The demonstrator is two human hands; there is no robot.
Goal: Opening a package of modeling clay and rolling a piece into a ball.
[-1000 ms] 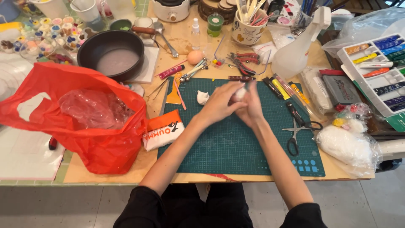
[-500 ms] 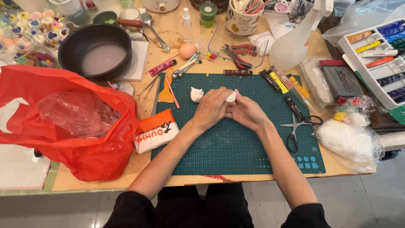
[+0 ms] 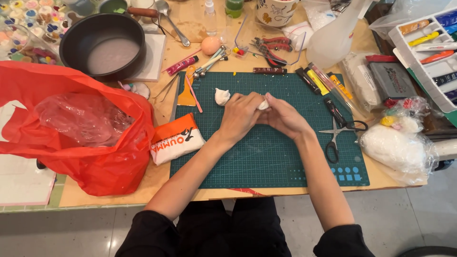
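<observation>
Change: against the earlier views, both hands sit lower on the green cutting mat [image 3: 266, 152], closer to its surface, still closed together over the same white lump; the kneading looks to be ongoing, not finished.
Left hand [image 3: 241, 115]: curled, fingers pressed against the right hand over the middle of the mat.
Right hand [image 3: 284, 116]: cupped against the left, pinching a small piece of white clay [image 3: 263, 104] that shows between the fingertips.
Second clay piece [image 3: 222, 96]: a loose white lump on the mat, just left of the hands, apart from them.
Orange-and-white packet [image 3: 176, 139]: flat pouch off the mat's left edge, near corner, lettered, tilted.
Red plastic bag [image 3: 71, 128]: open, left of the mat, a clear crumpled bag inside.
Clear bag of white material [image 3: 397, 147]: off the mat's right edge, beside the scissors [image 3: 340, 131].
Grey rectangular pack [image 3: 391, 81]: right of the mat, farther back, red trim.
Tubes [image 3: 319, 78]: black and yellow, on the mat's far right corner.
Dark round pan [image 3: 102, 45]: beyond the mat's far left.
</observation>
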